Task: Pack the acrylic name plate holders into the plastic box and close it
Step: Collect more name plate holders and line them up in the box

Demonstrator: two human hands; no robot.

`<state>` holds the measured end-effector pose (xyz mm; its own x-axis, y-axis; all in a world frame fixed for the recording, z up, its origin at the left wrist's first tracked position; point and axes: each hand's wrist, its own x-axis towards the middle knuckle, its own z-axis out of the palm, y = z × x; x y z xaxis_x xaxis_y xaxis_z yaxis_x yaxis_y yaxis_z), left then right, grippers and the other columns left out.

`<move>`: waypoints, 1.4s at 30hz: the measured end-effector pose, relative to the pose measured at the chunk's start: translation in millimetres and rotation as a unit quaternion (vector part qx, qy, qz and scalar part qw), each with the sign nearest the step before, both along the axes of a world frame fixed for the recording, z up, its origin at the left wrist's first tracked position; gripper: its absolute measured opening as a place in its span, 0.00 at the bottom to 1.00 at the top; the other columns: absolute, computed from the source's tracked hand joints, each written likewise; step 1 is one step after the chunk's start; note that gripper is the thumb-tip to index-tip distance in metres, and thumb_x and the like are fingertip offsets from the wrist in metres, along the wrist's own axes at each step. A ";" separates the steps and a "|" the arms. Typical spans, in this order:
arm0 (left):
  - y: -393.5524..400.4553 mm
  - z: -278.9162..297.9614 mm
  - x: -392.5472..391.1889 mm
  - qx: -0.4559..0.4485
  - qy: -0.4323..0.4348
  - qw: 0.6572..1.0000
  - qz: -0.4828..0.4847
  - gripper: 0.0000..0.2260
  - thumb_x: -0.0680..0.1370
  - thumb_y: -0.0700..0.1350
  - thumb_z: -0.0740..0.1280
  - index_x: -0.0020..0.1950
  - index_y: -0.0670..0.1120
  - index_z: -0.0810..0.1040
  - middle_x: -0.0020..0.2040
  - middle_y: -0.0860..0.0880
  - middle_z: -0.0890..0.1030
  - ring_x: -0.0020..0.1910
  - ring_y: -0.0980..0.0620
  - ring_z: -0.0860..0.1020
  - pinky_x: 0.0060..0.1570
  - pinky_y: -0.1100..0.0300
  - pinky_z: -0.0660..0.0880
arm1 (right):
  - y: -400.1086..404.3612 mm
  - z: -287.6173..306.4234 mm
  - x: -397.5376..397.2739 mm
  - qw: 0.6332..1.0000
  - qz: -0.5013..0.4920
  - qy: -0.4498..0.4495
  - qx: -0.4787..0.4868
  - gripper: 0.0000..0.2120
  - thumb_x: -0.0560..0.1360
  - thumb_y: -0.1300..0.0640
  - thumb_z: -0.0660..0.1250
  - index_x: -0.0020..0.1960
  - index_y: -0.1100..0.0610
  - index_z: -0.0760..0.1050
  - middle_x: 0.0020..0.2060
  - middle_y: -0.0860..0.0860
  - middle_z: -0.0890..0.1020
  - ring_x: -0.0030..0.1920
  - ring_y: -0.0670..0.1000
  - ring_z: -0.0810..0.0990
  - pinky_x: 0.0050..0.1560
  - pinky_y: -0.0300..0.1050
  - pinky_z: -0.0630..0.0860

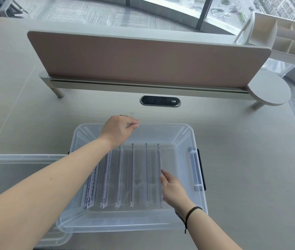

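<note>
On the near part of the table [242, 159], the clear plastic box [182, 134] is sitting open in front of me, its long sides running left to right. Six acrylic name plate holders [139, 175] are standing on edge inside it, side by side, each with its long axis pointing from the box's near wall to its far wall; the leftmost ones are leaning left and showing printed inserts. I am reaching my right hand [172, 188] in over the near right corner, wrist bent, fingers straight and pressing flat against the rightmost holder. The box lid [7, 165] is lying at the near left edge of the table, partly under the box. My left arm is stretching diagonally across the box, and my left hand [118, 129] is pinching the far rim between thumb and curled fingers. Beyond the box, a desk divider [143, 60] is standing across the table.
</note>
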<state>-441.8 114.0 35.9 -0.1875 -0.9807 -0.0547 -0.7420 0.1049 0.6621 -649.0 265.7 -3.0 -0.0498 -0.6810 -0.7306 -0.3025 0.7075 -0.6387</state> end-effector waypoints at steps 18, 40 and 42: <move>0.4 2.2 2.3 0.051 -0.022 0.998 -0.012 0.13 0.81 0.48 0.65 0.63 0.49 0.80 0.63 0.52 0.80 0.65 0.53 0.75 0.66 0.62 0.67 | 1.6 8.9 3.0 1.000 0.014 0.008 0.010 0.23 0.83 0.50 0.53 0.78 0.47 0.58 0.75 0.47 0.66 0.56 0.47 0.75 0.61 0.46 0.69; 108.2 15.1 227.4 -0.012 0.001 0.938 0.346 0.13 0.77 0.47 0.68 0.62 0.54 0.80 0.57 0.55 0.83 0.53 0.50 0.79 0.56 0.55 0.75 | -81.2 121.3 185.8 0.820 0.399 0.174 -0.371 0.21 0.78 0.45 0.65 0.68 0.50 0.71 0.67 0.47 0.72 0.68 0.48 0.70 0.67 0.41 0.65; 123.0 8.8 257.7 0.012 0.006 0.923 0.385 0.13 0.78 0.48 0.67 0.62 0.54 0.80 0.57 0.54 0.83 0.54 0.51 0.79 0.56 0.56 0.74 | -87.7 115.8 218.1 0.778 0.453 0.189 -0.392 0.22 0.78 0.44 0.65 0.69 0.51 0.72 0.67 0.49 0.73 0.68 0.50 0.70 0.69 0.44 0.65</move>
<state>-184.1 237.1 44.7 0.5644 -0.8216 -0.0803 -0.5823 -0.4652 0.6667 -430.9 178.0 112.8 0.6006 -0.7901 -0.1226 -0.7207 -0.4685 -0.5110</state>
